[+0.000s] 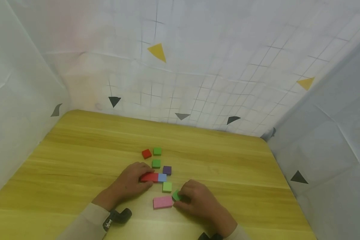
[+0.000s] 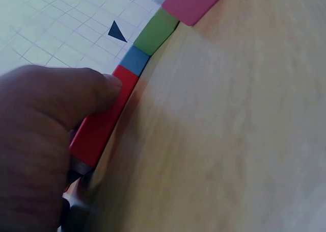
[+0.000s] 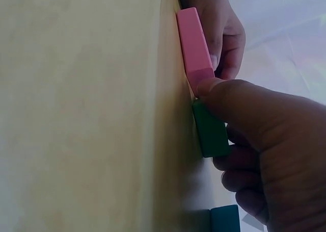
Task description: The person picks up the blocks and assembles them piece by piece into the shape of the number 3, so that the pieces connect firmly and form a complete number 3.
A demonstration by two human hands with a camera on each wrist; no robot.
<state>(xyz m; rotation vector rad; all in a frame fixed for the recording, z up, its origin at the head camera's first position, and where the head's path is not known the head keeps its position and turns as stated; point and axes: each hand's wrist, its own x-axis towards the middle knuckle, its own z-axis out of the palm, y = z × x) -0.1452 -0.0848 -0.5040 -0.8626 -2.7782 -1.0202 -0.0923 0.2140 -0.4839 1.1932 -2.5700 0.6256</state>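
Observation:
My left hand (image 1: 135,180) grips a long red block (image 1: 150,177), its thumb along the near side and its fingers at the far side. A light blue block (image 1: 162,177) lies against the red block's right end. My right hand (image 1: 199,200) holds a small green block (image 1: 176,195), which sits at an angle and is partly hidden by the fingers. In the right wrist view, the thumb tip reaches the end of a long pink block (image 3: 196,41), close beside the green block (image 3: 211,130). A light green block (image 1: 167,187) lies between the blue and pink blocks.
Beyond the left hand lie a small red block (image 1: 146,153), two green blocks (image 1: 157,151) and a purple block (image 1: 167,170). A teal block (image 3: 225,219) shows at the bottom of the right wrist view. Patterned white sheets (image 1: 198,66) surround the wooden table (image 1: 228,153).

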